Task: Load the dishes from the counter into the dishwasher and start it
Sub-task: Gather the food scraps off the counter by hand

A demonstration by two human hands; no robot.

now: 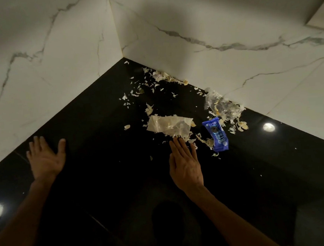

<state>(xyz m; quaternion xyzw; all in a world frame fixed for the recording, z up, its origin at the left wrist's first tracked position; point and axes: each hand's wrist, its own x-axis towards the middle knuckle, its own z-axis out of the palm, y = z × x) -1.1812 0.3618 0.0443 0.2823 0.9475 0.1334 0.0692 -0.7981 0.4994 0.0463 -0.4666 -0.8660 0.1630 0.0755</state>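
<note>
No dish and no dishwasher is in view. I look down at a glossy black counter (91,128) in a corner of two white marble walls. My left hand (45,159) lies open with its palm turned up, fingers spread, over the counter at the left. My right hand (185,163) is flat, palm down, fingers straight; its fingertips reach the near edge of a crumpled pale wrapper (169,125). Neither hand holds anything.
Pale peel scraps (159,76) are strewn along the right wall and across the counter. A crumpled clear plastic bag (221,105) lies by that wall, and a blue biscuit packet (216,134) lies right of my right hand. Ceiling lights reflect in the counter.
</note>
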